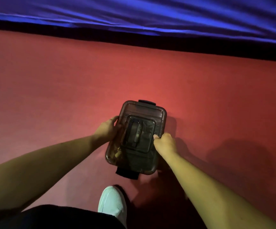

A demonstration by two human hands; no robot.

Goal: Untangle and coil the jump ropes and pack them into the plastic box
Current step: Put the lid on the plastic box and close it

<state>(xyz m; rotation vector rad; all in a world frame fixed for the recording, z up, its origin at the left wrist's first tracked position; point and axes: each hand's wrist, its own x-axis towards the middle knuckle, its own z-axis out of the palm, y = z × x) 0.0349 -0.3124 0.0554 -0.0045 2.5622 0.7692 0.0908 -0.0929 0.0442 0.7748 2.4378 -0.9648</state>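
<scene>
Arms: I see both forearms bare to the lower frame edges, no sleeves showing.
Left hand (106,129): bare, no glove; I make out no ring or band.
Right hand (165,143): bare, no glove; wrist plain, no watch that I can tell.
Legwear (51,217): dark, near-black cloth filling the lower left; I cannot tell the weave in the dim light.
Shoe (112,203): white, smooth rounded toe, low-cut; I see one only, and its lacing is hidden.

head view | looks steeply down; close over red floor (51,76)
</scene>
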